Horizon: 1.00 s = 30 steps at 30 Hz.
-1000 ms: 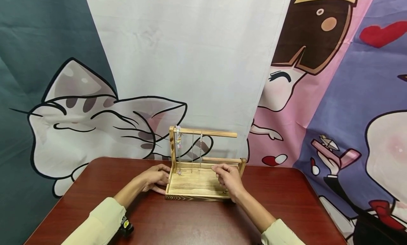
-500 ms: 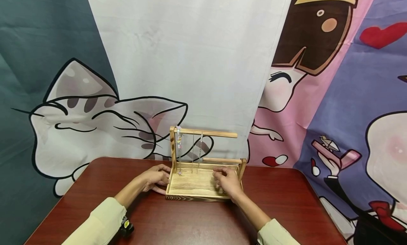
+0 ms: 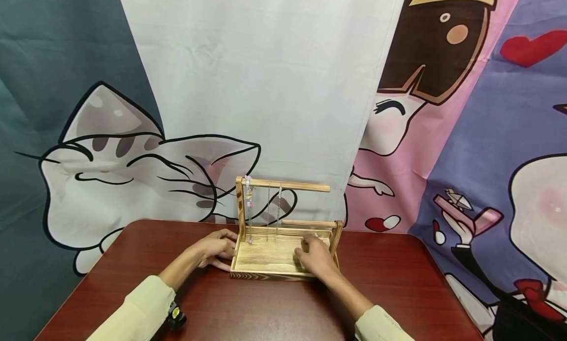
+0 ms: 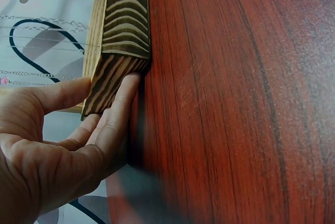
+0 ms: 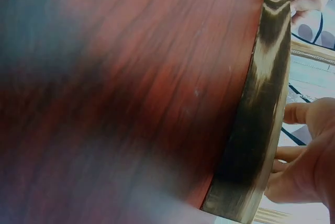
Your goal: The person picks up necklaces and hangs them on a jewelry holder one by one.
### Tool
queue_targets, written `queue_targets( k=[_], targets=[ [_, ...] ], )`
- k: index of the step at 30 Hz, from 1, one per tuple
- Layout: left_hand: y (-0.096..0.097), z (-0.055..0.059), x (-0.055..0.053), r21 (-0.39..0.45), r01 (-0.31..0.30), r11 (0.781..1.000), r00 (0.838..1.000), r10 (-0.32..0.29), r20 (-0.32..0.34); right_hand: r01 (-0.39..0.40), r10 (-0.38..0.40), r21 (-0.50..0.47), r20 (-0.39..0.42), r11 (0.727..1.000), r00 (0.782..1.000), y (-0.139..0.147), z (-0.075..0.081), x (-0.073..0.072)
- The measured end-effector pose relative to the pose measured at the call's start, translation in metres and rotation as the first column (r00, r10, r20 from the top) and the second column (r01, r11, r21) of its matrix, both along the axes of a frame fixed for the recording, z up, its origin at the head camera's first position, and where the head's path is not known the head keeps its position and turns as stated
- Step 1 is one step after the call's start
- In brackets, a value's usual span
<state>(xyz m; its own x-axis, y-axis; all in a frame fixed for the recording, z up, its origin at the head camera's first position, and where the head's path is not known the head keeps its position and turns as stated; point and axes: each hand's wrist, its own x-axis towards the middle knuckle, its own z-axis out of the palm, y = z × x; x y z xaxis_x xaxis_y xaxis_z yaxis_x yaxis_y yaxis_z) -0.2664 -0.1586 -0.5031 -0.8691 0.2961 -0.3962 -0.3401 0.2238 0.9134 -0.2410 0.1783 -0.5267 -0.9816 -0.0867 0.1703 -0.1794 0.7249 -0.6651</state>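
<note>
A wooden jewelry stand with a shallow tray base stands on the table in the head view. From its top bar hang several thin chains and a pastel beaded necklace. My left hand grips the tray's left end; the left wrist view shows the thumb at the rim and fingers along the striped outer side. Over the tray's right half, my right hand reaches down, thumb and fingers apart. In the right wrist view the tray's front wall hides its fingertips.
A lower wooden bar crosses the right back of the stand. The reddish-brown table reaches back to a cartoon-printed cloth. A black device with a yellow mark sits under the left sleeve.
My right hand has come down from above the tray's right side into it, its thumb and fingers parting. The left hand and the hanging necklaces stay in place.
</note>
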Motion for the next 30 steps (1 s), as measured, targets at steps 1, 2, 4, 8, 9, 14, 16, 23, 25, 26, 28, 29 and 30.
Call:
queue_targets(
  k=[1,2,4,8,9,14,16,23,25,26,28,29,30],
  targets=[
    [0.0,0.0,0.0,-0.002,-0.001,1.0,1.0,0.001,0.0,0.004,-0.005,0.023,0.018,1.0,1.0,0.0,0.0,0.0],
    [0.0,0.0,0.001,-0.004,-0.001,1.0,1.0,0.001,0.0,0.006,-0.008,0.042,0.043,0.999,0.999,-0.001,0.001,0.001],
    [0.0,0.0,0.001,-0.004,-0.001,1.0,1.0,0.001,0.002,0.01,-0.018,0.082,0.097,0.997,0.995,-0.003,0.005,0.003],
    [0.0,0.0,0.001,-0.004,0.0,1.0,1.0,0.0,0.003,0.001,-0.018,0.13,0.134,0.991,0.991,-0.009,0.01,0.007],
    [0.001,0.0,0.0,-0.004,0.0,1.0,1.0,0.0,0.004,-0.007,-0.011,0.139,0.13,0.99,0.991,-0.01,0.011,0.007],
    [0.001,0.001,0.0,-0.004,-0.003,1.0,1.0,0.003,0.002,-0.064,0.047,0.149,0.116,0.987,0.992,-0.02,0.014,0.009],
    [0.001,0.001,0.0,-0.002,-0.003,1.0,1.0,0.003,0.002,-0.09,0.072,0.152,0.119,0.984,0.99,-0.025,0.014,0.009],
    [0.0,0.0,-0.001,0.001,-0.005,1.0,1.0,0.005,0.002,-0.155,0.135,0.149,0.136,0.977,0.982,-0.046,0.019,0.014],
    [0.0,0.001,-0.001,0.0,-0.006,1.0,1.0,0.006,0.002,-0.174,0.154,0.134,0.15,0.975,0.977,-0.052,0.021,0.016],
    [0.001,0.001,0.0,0.0,-0.007,1.0,1.0,0.007,0.001,-0.186,0.164,0.132,0.161,0.974,0.973,-0.054,0.022,0.017],
    [0.001,0.001,0.0,-0.004,-0.007,1.0,1.0,0.007,0.002,-0.206,0.182,0.123,0.18,0.971,0.967,-0.059,0.023,0.02],
    [0.001,0.002,0.0,-0.004,-0.007,1.0,1.0,0.007,0.002,-0.216,0.192,0.116,0.191,0.969,0.963,-0.061,0.023,0.02],
    [0.001,0.002,0.0,-0.005,-0.007,1.0,1.0,0.007,0.002,-0.226,0.201,0.108,0.2,0.968,0.959,-0.063,0.024,0.021]
  ],
)
